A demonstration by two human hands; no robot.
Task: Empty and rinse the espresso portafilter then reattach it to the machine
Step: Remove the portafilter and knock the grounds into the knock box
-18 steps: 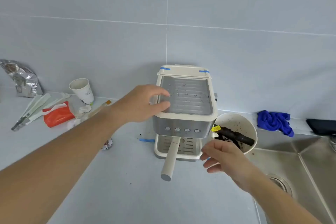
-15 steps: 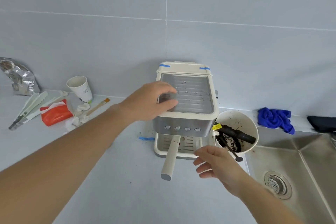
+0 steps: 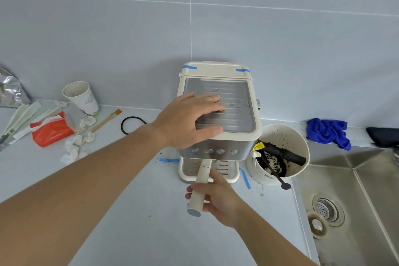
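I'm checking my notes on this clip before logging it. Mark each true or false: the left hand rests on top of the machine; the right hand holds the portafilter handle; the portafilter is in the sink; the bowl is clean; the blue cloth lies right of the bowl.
1. True: the left hand rests on the machine.
2. True: the right hand grips the portafilter handle.
3. False: the portafilter is at the machine, not in the sink.
4. False: the bowl holds dark grounds.
5. True: the cloth lies to its right.
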